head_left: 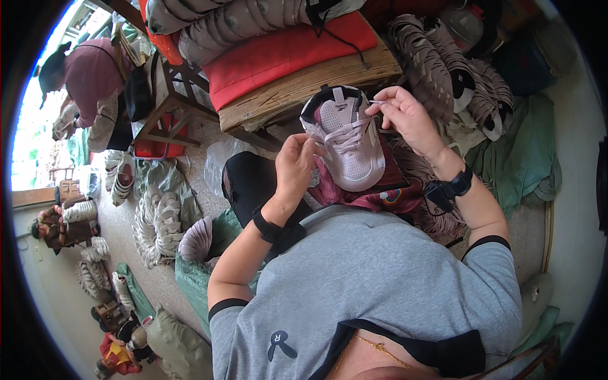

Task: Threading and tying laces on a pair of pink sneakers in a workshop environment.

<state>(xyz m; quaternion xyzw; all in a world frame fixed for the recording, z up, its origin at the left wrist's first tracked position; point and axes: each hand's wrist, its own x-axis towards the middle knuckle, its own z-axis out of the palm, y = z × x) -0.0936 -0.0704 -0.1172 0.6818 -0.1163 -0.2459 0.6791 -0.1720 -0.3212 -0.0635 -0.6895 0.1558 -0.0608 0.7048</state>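
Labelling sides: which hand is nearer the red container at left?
Left: the left hand is rightward of the red container, the right hand farther, past the shoe.

The shoe (356,149) is between the left hand (296,166) and right hand (408,121), before a bench (269,106); cloth (285,60) lies on the bench, stacked uppers (237,41) on the cloth.

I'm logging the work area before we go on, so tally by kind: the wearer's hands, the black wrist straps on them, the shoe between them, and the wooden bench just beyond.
Hands: 2, left hand and right hand
Black wrist straps: 2, one per wrist
Pale pink shoe: 1
Wooden bench: 1
Total: 6
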